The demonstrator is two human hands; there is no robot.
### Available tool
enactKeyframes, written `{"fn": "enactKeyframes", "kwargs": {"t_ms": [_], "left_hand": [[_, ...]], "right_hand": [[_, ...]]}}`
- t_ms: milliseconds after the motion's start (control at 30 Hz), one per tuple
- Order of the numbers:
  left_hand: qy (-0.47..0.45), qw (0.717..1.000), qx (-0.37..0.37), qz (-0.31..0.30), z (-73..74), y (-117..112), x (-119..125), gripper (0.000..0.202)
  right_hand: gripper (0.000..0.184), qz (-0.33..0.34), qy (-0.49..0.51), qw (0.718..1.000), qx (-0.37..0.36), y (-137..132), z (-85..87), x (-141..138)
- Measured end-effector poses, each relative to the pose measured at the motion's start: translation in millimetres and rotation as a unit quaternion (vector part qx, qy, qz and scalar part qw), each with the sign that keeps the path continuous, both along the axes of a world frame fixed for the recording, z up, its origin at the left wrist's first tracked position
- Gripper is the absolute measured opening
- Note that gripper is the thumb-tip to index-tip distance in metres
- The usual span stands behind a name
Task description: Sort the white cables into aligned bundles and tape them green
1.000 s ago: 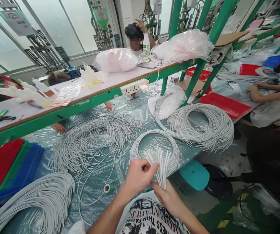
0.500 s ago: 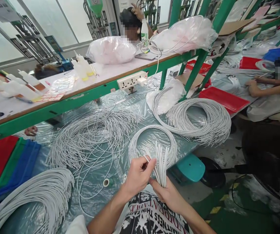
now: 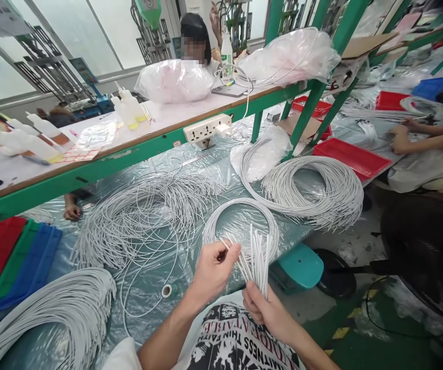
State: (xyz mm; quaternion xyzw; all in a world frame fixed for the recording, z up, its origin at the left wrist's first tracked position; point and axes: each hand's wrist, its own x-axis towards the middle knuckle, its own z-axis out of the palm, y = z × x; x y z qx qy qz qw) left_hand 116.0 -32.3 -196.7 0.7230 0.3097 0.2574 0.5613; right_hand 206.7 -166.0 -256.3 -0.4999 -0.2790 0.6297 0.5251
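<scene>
Right hand: my right hand (image 3: pixel 263 311) is closed round the lower part of the bundle (image 3: pixel 259 259), thumb laid across it, probably so the lengths stay together while their ends stand free.
Left hand: my left hand (image 3: pixel 217 270) pinches a few strands (image 3: pixel 243 264) between thumb and finger at the bundle's left side; they lean away from the rest, which seems to hold them apart.
Bundle: roughly upright and fanned at the top, in front of my shirt (image 3: pixel 240 334); whether it joins the near coil (image 3: pixel 209 226), I cannot tell.
Near coil: flat on the sheet (image 3: pixel 187 268) just beyond my hands, I judge for easy reach.
Far coil: the thicker far coil (image 3: pixel 340 190) lies beyond it to the right, likely looped against tangling.
Heap: the loose heap (image 3: pixel 129 221) spreads to the left.
Roll: a small roll (image 3: pixel 166 291) sits near my left forearm.
</scene>
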Motion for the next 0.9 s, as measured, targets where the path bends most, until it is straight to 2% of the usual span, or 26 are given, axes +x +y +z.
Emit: {"fn": "enactKeyframes", "kwargs": {"t_ms": [67, 233, 400, 500, 600, 733, 900], "left_hand": [[-0.001, 1.000, -0.024, -0.016, 0.8, 0.8, 0.9, 0.045], [-0.033, 0.992, -0.123, -0.005, -2.4, 4.4, 0.4, 0.031], [-0.072, 0.971, -0.219, 0.061, -10.2, 5.6, 0.4, 0.023], [-0.086, 0.961, -0.254, 0.064, -14.2, 6.0, 1.9, 0.029], [-0.105, 0.958, -0.263, 0.035, -14.5, 9.0, 2.7, 0.040], [-0.108, 0.968, -0.226, -0.002, -11.7, 13.7, 1.8, 0.030], [-0.086, 0.979, -0.188, 0.004, -10.1, 13.0, 3.4, 0.027]], "right_hand": [[0.059, 0.010, 0.025, 1.000, 0.000, -0.4, -2.8, 0.4], [0.062, -0.031, 0.030, 0.999, -0.011, 0.3, -7.8, -0.3], [0.062, -0.026, 0.027, 0.999, 0.004, 1.3, -2.6, -1.7], [0.060, -0.003, 0.024, 1.000, 0.017, 0.3, -1.9, -2.4], [0.057, 0.014, 0.024, 0.999, 0.015, -0.6, -5.7, -3.2], [0.057, 0.006, 0.026, 1.000, 0.005, -0.3, -10.6, -4.0], [0.057, 0.002, 0.011, 1.000, -0.003, -0.3, -9.3, -4.3]]}}
